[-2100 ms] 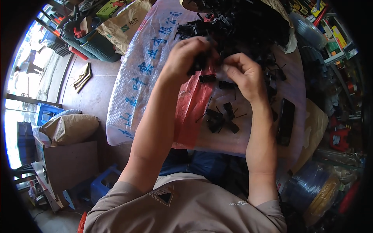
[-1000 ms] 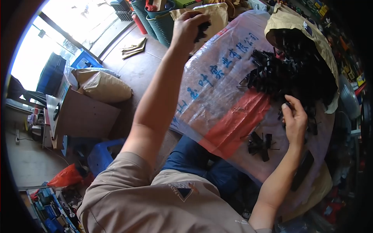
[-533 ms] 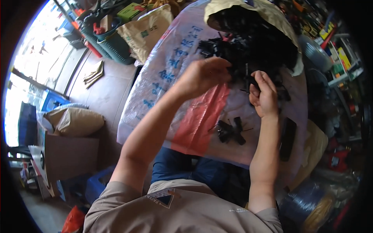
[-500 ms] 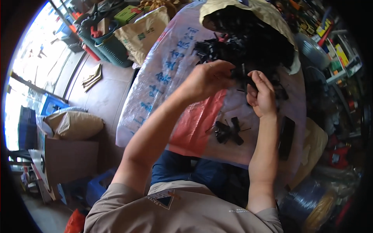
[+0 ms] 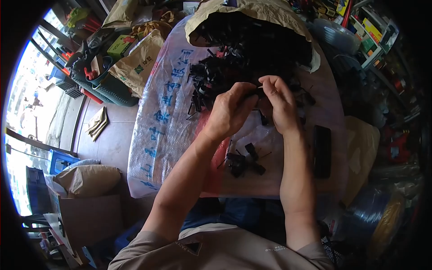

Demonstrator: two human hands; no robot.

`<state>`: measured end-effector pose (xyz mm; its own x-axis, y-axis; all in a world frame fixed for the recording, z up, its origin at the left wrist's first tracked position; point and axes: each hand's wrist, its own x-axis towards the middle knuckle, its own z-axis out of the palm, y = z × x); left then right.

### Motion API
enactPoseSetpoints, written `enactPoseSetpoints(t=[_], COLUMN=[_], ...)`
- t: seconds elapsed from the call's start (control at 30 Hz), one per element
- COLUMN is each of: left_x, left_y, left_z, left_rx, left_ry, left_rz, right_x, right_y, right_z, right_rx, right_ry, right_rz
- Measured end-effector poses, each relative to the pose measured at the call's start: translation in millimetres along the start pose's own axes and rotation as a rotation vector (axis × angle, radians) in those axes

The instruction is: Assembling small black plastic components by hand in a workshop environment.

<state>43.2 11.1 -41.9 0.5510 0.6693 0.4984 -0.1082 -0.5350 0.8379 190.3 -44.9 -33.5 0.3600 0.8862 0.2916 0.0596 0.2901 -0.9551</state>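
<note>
My left hand is curled, its fingertips closed on a small black part, right at the near edge of the pile of black parts. My right hand sits just beside it, also at the near edge of the pile, thumb and forefinger pinched on a thin pale pin at that part. My fingers hide most of the piece, so I cannot tell whether the pin is in it.

The pile spills out of an open paper sack, which lies on its side behind it. Under the pile spreads a woven plastic sheet with blue writing, and a red stripe of it runs from the pile toward me. Nearer to me than the pile lies a small cluster of black parts, with thin stems poking out. A flat black slab lies to the right of that, nearer to me than the pile. Well left of the pile stand a brown paper bag and a teal basket.
</note>
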Motion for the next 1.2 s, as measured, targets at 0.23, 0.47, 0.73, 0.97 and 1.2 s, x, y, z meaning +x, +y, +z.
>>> enactPoseSetpoints(t=[0.23,0.47,0.73,0.97,1.2], left_x=[-5,-6,-8,-5,-10], left_y=[-14,-12,-12,-12,-14], left_z=[-5,-5,-2,5,2], left_rx=[0.038,0.222,0.257,0.315,0.168], left_ry=[0.119,0.162,0.193,0.217,0.17], left_rz=[-0.007,0.158,0.195,0.249,0.234], right_x=[-4,-7,-5,-5,-5], right_y=[11,10,17,26,20], right_z=[0,9,5,-1,-1], right_rx=[0.092,0.159,0.168,0.267,0.207], right_ry=[-0.132,-0.122,-0.191,-0.217,-0.124], right_rz=[0.038,0.102,0.091,0.019,0.111])
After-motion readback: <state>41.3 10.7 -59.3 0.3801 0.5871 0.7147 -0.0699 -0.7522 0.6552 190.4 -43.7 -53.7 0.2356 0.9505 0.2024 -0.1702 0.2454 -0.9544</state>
